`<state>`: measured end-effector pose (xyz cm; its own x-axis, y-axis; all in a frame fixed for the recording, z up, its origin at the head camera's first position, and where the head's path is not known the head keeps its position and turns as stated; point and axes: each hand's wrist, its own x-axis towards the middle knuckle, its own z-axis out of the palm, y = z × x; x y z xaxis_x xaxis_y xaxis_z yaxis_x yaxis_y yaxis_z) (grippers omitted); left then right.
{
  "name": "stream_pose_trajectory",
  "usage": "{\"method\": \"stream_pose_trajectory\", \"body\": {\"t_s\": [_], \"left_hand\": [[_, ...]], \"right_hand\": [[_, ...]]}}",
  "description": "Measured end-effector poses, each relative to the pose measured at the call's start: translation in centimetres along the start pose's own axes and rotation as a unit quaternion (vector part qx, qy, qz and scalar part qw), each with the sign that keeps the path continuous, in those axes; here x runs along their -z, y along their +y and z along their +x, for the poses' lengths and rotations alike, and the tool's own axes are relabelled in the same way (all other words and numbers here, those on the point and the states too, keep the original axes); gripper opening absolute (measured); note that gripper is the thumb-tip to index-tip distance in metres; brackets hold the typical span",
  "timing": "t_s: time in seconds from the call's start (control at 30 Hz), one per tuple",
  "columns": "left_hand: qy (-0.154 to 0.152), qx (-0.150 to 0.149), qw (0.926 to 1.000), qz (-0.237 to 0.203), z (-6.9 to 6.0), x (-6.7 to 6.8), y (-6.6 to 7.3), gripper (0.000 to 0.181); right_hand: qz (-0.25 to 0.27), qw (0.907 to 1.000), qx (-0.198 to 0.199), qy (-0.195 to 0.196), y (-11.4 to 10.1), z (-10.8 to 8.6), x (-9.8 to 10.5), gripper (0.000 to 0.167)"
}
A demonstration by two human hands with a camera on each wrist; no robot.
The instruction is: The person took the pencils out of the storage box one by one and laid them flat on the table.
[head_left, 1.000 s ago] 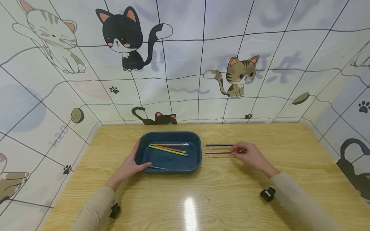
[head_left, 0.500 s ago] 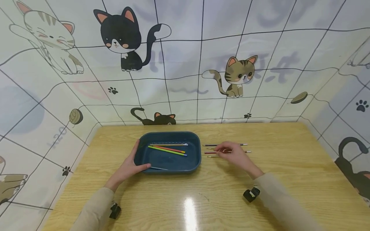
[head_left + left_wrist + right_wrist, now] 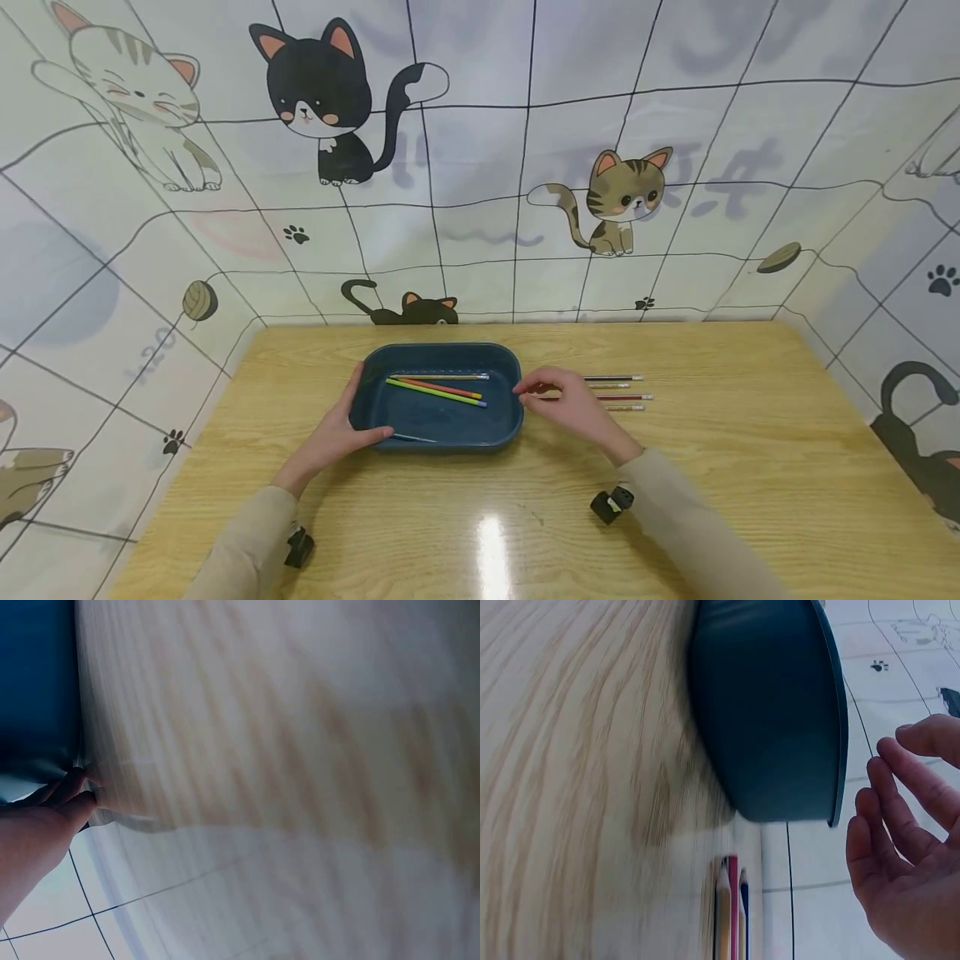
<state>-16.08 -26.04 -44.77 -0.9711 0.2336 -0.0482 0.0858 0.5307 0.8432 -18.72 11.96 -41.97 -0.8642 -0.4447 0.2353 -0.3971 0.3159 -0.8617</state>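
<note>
At the bottom of the head view, two beige sleeves [image 3: 243, 542] are cut off by the edge. Beneath them spreads a tabletop [image 3: 420, 500] of pale wood with streaky grain. The left hand [image 3: 337, 433] holds the near left corner of a dark blue tray [image 3: 450, 447] with a wide grip, thumb over the rim; the left wrist view shows this only darkly. The tray has smooth, plastic-looking walls and rounded corners. Inside it lie a thin gold pencil [image 3: 450, 377], an orange pencil [image 3: 442, 387] and a lime green pencil [image 3: 438, 393]. The right hand [image 3: 566, 408] is just beside the right rim, apart from it; its fingers bend softly, and the grip is narrow and looks empty. Four slim pencils [image 3: 630, 397] lie in a row on the wood, right of the tray, their pointed ends mostly hidden by this hand in the head view. Farthest stands a white wall covering [image 3: 480, 242] with cartoon cats [image 3: 318, 92] and black grid lines.
</note>
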Motion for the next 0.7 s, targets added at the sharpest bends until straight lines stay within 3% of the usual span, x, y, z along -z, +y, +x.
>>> {"method": "stream_pose_trajectory", "body": {"t_s": [0.5,0.7], "left_hand": [[0.0,0.008,1.0,0.001,0.0,0.0,0.1,0.113],[-0.01,0.012,0.9998,-0.015,-0.1,0.0,0.1,0.114]], "right_hand": [[0.01,0.996,0.065,-0.06,-2.2,1.9,-3.8,0.012],[0.019,0.9932,0.068,-0.093,-3.1,2.6,-5.2,0.014]]}}
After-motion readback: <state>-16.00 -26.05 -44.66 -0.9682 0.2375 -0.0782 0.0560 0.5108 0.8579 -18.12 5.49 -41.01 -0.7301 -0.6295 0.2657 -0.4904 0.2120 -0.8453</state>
